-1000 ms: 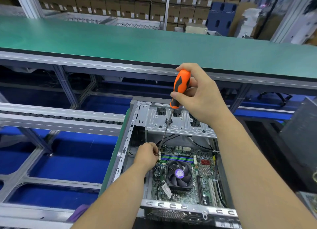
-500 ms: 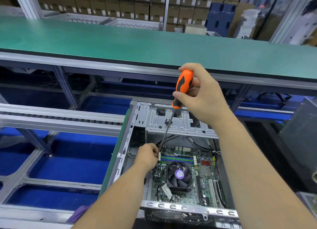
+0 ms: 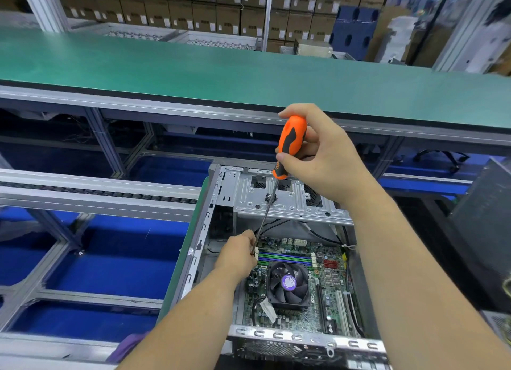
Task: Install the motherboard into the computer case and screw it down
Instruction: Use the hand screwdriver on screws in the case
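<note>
the motherboard lies flat inside the computer case, and the case lies open on its side in front of the person. the board fills the floor of the case, with its cooler fan near the middle and the memory slots just beyond the fan. the point that matters now is the far left corner of the board, beside the left end of the memory slots. the tip of the screwdriver goes down to this corner, but the tip itself and any screw under it are hidden behind the left hand, so i cannot tell if a screw sits there.

the long axis of the screwdriver runs from upper right to lower left. its orange handle is high above the drive cage at the far end of the case, and the thin shaft leans down and toward the person. it is tilted, not upright over the corner.

the left hand is the nearer one to the corner: its fingers are curled and pinch the low end of the shaft, close above the board. the right hand is well above, with fingers and thumb wrapped round the handle.

in my judgement the coming move is to turn the handle, and for this the shaft should first stand more straight above the hole.
</note>
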A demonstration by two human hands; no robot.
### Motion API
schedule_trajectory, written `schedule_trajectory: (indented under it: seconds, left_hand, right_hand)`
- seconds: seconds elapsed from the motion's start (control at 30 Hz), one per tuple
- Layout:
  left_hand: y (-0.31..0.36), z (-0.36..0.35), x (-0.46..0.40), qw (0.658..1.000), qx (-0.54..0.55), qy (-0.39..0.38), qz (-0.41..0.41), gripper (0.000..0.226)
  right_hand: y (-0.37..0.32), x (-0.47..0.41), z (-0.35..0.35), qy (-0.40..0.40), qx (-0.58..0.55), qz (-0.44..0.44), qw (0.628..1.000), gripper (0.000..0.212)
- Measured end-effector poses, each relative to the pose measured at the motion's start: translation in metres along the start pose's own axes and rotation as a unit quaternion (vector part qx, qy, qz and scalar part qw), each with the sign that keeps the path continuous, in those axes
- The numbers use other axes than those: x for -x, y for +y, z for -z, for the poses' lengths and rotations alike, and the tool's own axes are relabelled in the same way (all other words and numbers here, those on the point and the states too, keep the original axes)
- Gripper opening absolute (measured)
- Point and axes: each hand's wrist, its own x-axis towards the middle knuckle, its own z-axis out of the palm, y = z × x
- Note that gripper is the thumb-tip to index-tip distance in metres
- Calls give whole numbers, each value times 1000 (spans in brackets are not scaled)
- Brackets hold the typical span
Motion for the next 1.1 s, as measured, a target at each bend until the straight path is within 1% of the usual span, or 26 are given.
schedule_trajectory:
  seconds: [0.1, 0.23, 0.3, 0.57, 0.9, 1.1]
  left_hand:
    - [1, -1, -1, 1000, -11, 0, -2, 26]
    - [0, -1, -1, 1000, -13, 9, -2, 29]
    - [0, -1, -1, 1000, -15, 13, -2, 31]
    - [1, -1, -1, 1000, -11, 26, 0, 31]
    - [3, 2, 2, 1000, -6, 25, 0, 32]
    - [2, 4, 3, 999, 34, -9, 21, 32]
  right_hand:
    - [-3, -1, 0, -8, 11, 1, 1000, 50]
    - [-7, -2, -4, 45, 77, 19, 996, 52]
    - [-6, -1, -7, 59, 91, 17, 994, 53]
    - [-6, -1, -4, 15, 24, 6, 1000, 59]
    - [0, -1, -5, 32, 37, 11, 999, 54]
    - [5, -1, -6, 37, 55, 10, 998, 53]
